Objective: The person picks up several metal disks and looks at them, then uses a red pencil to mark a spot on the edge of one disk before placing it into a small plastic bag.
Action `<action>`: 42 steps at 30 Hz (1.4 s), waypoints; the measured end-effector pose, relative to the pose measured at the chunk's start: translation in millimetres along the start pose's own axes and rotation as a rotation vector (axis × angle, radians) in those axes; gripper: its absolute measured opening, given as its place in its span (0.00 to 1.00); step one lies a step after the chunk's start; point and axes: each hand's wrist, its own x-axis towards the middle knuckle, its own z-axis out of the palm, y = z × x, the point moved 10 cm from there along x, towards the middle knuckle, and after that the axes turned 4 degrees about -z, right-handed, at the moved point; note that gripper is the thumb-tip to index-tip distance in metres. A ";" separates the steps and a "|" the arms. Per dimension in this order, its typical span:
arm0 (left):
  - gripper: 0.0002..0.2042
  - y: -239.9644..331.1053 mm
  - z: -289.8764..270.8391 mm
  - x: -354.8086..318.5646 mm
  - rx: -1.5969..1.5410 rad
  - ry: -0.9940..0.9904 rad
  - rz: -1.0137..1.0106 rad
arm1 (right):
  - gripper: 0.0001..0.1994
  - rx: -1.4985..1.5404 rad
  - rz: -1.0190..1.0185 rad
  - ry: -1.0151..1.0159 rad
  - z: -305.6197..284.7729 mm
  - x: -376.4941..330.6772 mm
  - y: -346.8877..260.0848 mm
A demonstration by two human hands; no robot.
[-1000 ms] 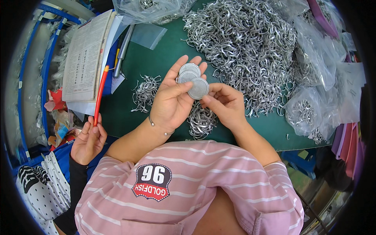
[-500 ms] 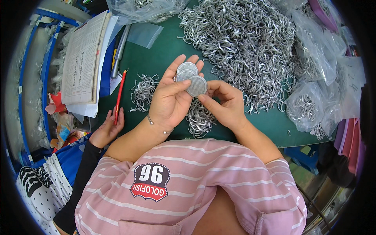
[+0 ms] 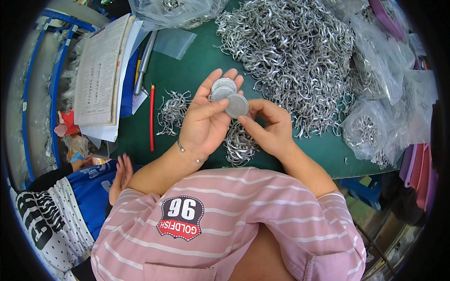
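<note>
My left hand (image 3: 204,124) is turned palm up above the green table, its thumb closed over round, flat grey metal discs. Two of these discs (image 3: 224,85) overlap against the fingers. A third disc (image 3: 236,107) lies lower, held under my left thumb, and my right hand (image 3: 272,126) pinches its right edge between thumb and fingers. Below the discs, between my wrists, sits a small heap of curved silver metal strips (image 3: 240,145). Another small pile of strips (image 3: 173,112) lies to the left of my left hand.
A large heap of silver strips (image 3: 290,56) covers the far right. Clear plastic bags (image 3: 368,126) of strips stand beside it. Papers (image 3: 98,70), a box cutter (image 3: 145,61) and a red pen (image 3: 152,117) lie left. A co-worker's hand (image 3: 123,175) is near my left forearm.
The co-worker's hand has let go of the red pen and drawn back toward the lower left; the pen now lies on the table. My hands and the discs have barely moved.
</note>
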 end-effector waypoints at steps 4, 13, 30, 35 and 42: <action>0.27 1.9 1.7 0.9 0.011 -0.006 0.003 | 0.09 0.009 0.034 0.001 -0.6 0.0 1.7; 0.20 1.9 1.2 1.2 -0.160 0.016 -0.038 | 0.07 0.068 0.044 -0.003 -0.4 -1.2 8.7; 0.19 4.0 -2.6 3.5 -0.244 0.037 -0.053 | 0.05 0.231 0.178 -0.125 11.6 -4.7 11.1; 0.19 6.3 -2.4 6.0 -0.243 0.035 -0.055 | 0.05 0.233 0.221 -0.121 12.6 -3.1 14.7; 0.19 7.2 -2.7 5.4 -0.235 0.043 -0.054 | 0.04 0.167 0.121 -0.152 12.1 0.4 6.0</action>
